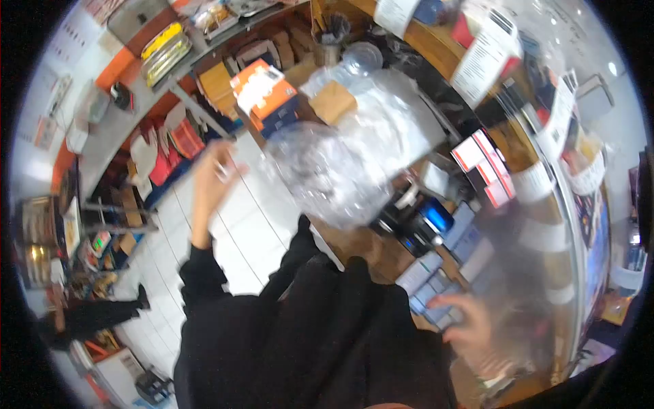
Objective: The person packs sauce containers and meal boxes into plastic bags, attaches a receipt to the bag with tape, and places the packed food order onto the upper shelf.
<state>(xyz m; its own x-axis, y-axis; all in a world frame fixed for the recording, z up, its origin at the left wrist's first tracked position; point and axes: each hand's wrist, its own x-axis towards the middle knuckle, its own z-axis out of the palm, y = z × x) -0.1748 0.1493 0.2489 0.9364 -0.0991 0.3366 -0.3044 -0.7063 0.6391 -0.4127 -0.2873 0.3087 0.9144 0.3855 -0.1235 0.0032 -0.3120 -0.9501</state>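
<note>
My left hand [213, 178] is raised over the white tiled floor, left of the counter. Motion smears its fingers, so whether they hold anything is unclear. Lower right, my right hand [470, 326] hovers with thumb and fingers apart and nothing visible between them. Closest to it is a group of pale blue-grey blocks [428, 286], perhaps large keys. Beyond them stands a black device with a lit blue screen [436, 217]. A heap of crumpled clear plastic [334, 177] covers the middle of the counter, beside a brown paper packet [333, 103] and an orange box [264, 88].
Shelves [139, 99] with goods line the left wall. Another person in dark clothes [92, 315] is at the lower left. A red-and-white box [485, 167] and hanging paper labels [487, 58] border the counter's right side. A clear plastic lid or bowl [362, 58] lies at the back.
</note>
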